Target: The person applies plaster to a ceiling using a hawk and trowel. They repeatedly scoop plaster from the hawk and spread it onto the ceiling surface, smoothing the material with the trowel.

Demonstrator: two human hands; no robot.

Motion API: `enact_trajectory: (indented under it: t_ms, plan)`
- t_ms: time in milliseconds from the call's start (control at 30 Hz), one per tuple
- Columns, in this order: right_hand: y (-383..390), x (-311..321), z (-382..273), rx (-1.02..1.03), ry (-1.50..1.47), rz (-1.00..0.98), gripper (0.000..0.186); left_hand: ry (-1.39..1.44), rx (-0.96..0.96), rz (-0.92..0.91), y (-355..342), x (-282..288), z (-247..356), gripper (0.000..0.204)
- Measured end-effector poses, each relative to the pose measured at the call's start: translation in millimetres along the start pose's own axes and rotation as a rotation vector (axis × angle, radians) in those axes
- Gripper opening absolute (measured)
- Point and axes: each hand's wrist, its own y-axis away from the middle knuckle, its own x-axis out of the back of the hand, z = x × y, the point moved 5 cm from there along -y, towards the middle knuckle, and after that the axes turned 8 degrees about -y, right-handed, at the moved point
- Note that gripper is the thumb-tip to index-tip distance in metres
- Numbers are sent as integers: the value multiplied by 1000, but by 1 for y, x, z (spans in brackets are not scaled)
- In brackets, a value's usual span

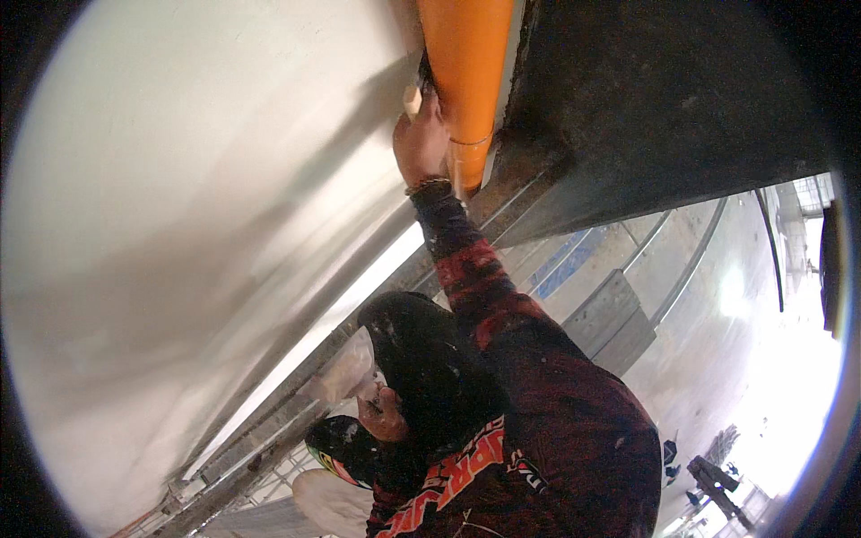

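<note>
My right hand [421,143] reaches up beside a long orange pipe [466,63], closed round a short pale handle, perhaps wooden [413,101]; the tool's working end is unclear. The pipe runs between a white wall [179,179] and a dark surface [646,99], with a narrower joint near my wrist. Lower down, near my dark-clad knee, my left hand [381,412] is closed on a translucent plastic container or bag [345,368]; its contents cannot be made out.
A long metal beam [242,444] runs diagonally under me. To the right are grey planks [610,318] with metal tubes, a blue patch [560,264] and a pale curved surface [717,269]. Dark equipment or clamps [717,484] sit at lower right, near bright glare.
</note>
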Motion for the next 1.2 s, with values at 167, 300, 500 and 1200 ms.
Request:
enact_trajectory:
  t_ms: [167,300,500,1200]
  plan:
    - [-2,-21,-14,25,18,168,65,79,-50,20,-4,18,-11,48]
    - [28,-10,-29,-130,-133,-291,66,166,-10,-5,-4,22,-11,42]
    - [61,37,5,-129,-120,-163,59,160,45,32,-14,15,9,37]
    - [37,-45,59,-163,-163,225,56,126,-114,-72,-20,3,-20,19]
